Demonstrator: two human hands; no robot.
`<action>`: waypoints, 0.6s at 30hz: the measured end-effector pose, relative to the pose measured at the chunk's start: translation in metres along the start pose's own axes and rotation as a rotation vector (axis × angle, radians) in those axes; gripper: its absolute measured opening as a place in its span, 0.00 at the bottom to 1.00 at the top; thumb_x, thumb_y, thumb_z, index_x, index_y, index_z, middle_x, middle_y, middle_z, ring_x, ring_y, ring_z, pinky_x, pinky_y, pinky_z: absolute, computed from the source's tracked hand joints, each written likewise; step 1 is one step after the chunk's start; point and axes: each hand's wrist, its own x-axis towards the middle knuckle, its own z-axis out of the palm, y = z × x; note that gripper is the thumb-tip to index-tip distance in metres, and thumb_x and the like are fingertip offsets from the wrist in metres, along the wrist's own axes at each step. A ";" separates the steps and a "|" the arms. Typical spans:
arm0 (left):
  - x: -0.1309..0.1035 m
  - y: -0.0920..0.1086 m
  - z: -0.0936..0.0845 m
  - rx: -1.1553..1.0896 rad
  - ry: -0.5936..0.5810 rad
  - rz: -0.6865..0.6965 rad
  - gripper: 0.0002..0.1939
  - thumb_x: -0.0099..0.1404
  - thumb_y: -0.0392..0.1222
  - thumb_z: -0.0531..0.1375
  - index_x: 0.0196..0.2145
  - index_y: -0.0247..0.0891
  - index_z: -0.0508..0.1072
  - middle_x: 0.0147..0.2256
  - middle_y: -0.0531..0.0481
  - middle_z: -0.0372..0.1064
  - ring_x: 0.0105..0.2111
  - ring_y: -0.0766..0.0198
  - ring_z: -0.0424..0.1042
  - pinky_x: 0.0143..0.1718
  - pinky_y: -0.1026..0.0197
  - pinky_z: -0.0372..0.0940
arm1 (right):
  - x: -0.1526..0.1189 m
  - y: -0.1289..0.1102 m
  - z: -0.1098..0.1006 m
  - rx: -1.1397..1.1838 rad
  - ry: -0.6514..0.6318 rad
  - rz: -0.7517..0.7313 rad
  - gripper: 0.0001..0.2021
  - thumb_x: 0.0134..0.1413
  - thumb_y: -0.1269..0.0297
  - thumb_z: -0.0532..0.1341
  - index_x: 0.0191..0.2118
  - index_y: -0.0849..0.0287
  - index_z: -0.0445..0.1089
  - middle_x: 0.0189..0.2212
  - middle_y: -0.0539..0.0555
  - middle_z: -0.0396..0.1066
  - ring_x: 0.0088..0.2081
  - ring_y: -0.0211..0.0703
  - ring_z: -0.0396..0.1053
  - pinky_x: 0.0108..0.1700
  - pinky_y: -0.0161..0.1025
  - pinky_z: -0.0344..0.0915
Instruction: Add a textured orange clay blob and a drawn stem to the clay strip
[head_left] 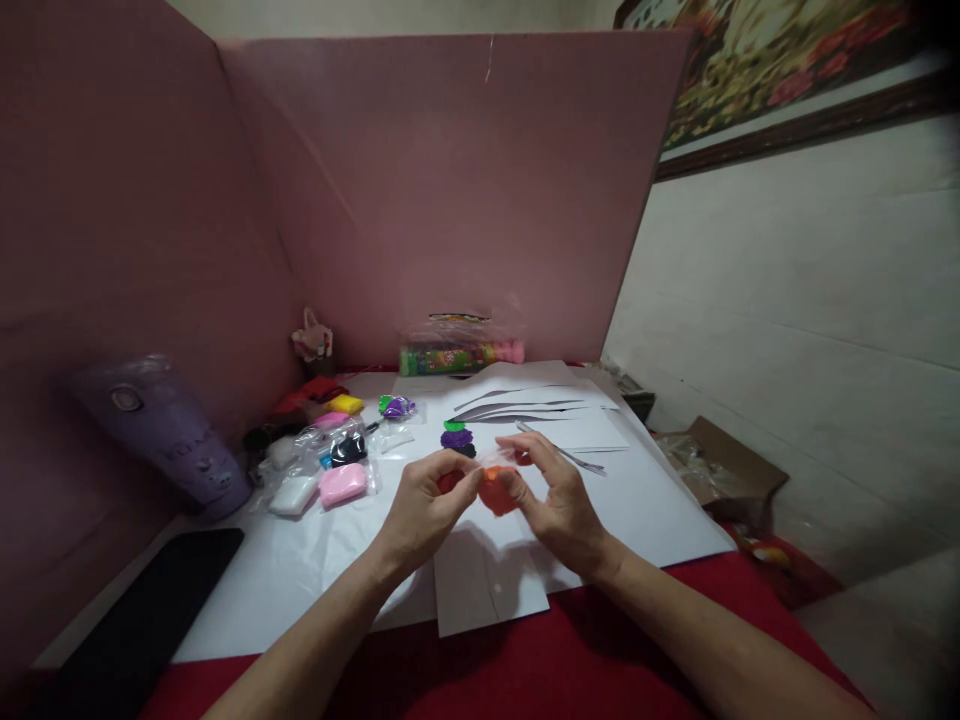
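Note:
Both hands meet over the white paper near the middle of the view. Between them is an orange lump (498, 492) with clear plastic wrap around its top. My left hand (433, 500) pinches the plastic at the lump's left side, thumb against fingers. My right hand (559, 505) has its thumb on the lump's right side and its fingers curled over the plastic. Just behind the hands lie a green piece (454, 427), a purple piece (456, 439) and a dark piece partly covered by the fingers.
Wrapped pink (343, 484), white (294, 494) and black (348, 450) packs lie at the left, near a purple tumbler (169, 440) and a black slab (161, 590). Cut paper strips (517, 407) and a grey tool (577, 458) lie behind. An open cardboard box (724, 470) stands right.

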 end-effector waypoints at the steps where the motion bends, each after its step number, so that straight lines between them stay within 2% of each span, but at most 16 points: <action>1: 0.000 0.001 0.000 0.029 -0.008 0.014 0.11 0.59 0.45 0.60 0.27 0.33 0.73 0.23 0.52 0.65 0.24 0.70 0.59 0.26 0.67 0.55 | 0.001 0.000 -0.001 0.072 0.011 0.036 0.08 0.59 0.63 0.57 0.42 0.58 0.66 0.36 0.54 0.68 0.37 0.42 0.66 0.41 0.41 0.65; 3: 0.000 0.002 -0.001 0.037 -0.018 0.020 0.10 0.59 0.44 0.60 0.27 0.33 0.74 0.23 0.52 0.65 0.24 0.69 0.60 0.26 0.67 0.55 | 0.003 0.001 -0.002 0.186 0.006 0.098 0.05 0.58 0.63 0.58 0.35 0.58 0.67 0.30 0.51 0.68 0.32 0.39 0.66 0.37 0.38 0.65; 5: 0.000 0.002 0.000 0.008 -0.020 0.009 0.10 0.58 0.44 0.60 0.29 0.33 0.74 0.25 0.50 0.67 0.26 0.68 0.62 0.28 0.66 0.57 | 0.003 0.002 -0.001 0.254 -0.014 0.133 0.05 0.57 0.64 0.59 0.31 0.59 0.67 0.28 0.50 0.68 0.31 0.38 0.66 0.35 0.38 0.64; 18: -0.001 0.006 0.002 0.063 0.016 0.060 0.07 0.57 0.41 0.60 0.26 0.34 0.74 0.25 0.50 0.70 0.26 0.67 0.65 0.28 0.66 0.60 | 0.003 0.003 0.002 0.279 -0.059 0.171 0.05 0.55 0.63 0.61 0.31 0.59 0.69 0.26 0.49 0.67 0.29 0.38 0.63 0.33 0.38 0.63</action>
